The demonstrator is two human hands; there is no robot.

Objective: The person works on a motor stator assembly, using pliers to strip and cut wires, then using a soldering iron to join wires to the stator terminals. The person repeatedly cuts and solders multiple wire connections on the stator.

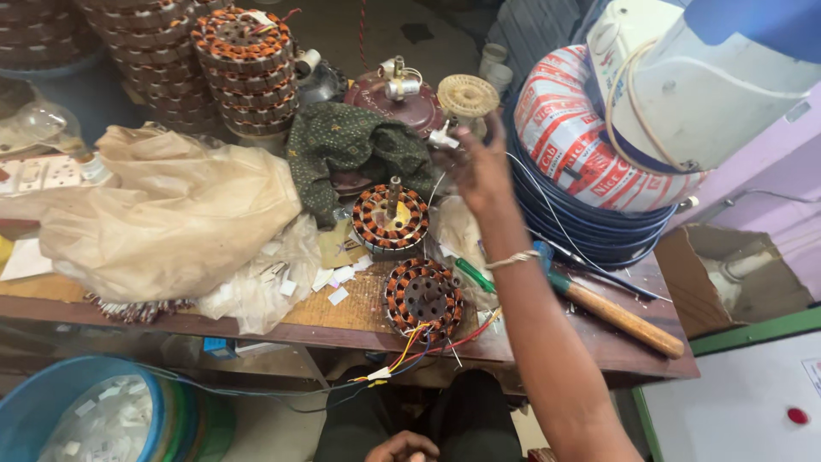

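Two round stators, wound with copper coils, lie on the worn wooden bench (599, 342): the near stator (423, 297) at the front edge, trailing coloured wires, and the far stator (391, 217) behind it, with an upright steel shaft. A crumpled green cloth (355, 145) and a beige plastic bag (171, 214) lie to the left. The right hand (481, 167) is raised beyond the stators, fingers loosely curled, apparently pinching a small white part (445, 137). The left hand (402, 447) rests low at the lap, loosely closed; whether it holds anything cannot be told. A wooden-handled hammer (616, 315) lies to the right.
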